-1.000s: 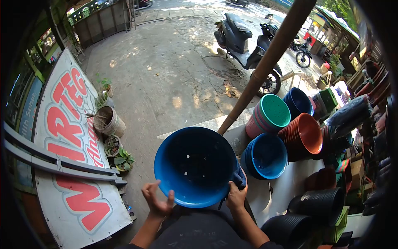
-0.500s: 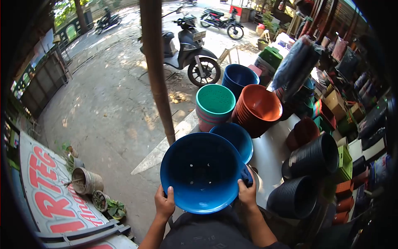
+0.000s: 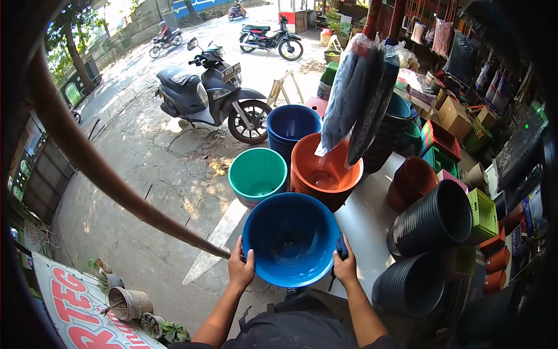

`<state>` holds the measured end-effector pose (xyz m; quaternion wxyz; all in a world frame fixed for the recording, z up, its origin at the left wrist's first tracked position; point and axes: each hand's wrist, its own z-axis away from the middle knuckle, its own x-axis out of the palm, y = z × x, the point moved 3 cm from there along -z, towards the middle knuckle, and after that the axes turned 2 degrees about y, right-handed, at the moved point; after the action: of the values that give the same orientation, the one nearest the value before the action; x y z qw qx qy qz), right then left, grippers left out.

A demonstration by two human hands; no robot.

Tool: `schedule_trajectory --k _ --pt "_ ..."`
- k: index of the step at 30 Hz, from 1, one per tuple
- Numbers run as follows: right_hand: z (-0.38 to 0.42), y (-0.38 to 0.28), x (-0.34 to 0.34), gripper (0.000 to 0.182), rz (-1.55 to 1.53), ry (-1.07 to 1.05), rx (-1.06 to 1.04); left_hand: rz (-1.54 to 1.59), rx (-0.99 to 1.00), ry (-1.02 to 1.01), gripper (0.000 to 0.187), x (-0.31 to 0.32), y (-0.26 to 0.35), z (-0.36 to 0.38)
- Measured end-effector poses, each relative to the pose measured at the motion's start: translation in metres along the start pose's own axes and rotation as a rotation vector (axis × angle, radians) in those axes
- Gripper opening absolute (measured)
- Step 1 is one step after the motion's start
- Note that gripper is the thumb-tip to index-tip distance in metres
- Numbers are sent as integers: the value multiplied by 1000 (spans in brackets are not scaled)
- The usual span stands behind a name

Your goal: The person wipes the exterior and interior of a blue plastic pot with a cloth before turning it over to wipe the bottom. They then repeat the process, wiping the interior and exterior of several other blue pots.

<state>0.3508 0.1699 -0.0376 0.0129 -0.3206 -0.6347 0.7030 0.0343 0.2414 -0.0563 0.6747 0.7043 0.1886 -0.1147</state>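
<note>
Both hands grip the blue pot [image 3: 290,238] by its rim, left hand [image 3: 240,269] and right hand [image 3: 345,268], above the worktop [image 3: 366,218], right one also pinching a dark cloth [image 3: 341,247].

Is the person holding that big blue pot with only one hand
No, both hands grip the blue pot: the left hand on its left rim and the right hand on its right rim.

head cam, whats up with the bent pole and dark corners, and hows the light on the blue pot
Head view: fisheye lens bows the wooden pole into a curve and leaves a black vignette at the corners. The blue pot, gripped by the left hand and right hand, sits in even shade and looks sharp, while the pavement by the scooter shows dappled, partly overexposed sunlight.
</note>
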Motion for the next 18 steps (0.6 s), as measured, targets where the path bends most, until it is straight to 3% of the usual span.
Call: schedule_trajectory --k 5,7,11,18 --pt "-29 37 15 65 -2 -37 80 -75 -19 -25 62 34 -32 -20" --pt "-36 56 24 64 67 -81 251 -120 -36 -42 64 43 -48 -22" --pt "-42 113 50 75 208 -204 198 -308 -16 -77 67 61 -90 -27" --pt "-48 123 55 77 217 -243 246 -396 -145 -109 69 67 -95 -28"
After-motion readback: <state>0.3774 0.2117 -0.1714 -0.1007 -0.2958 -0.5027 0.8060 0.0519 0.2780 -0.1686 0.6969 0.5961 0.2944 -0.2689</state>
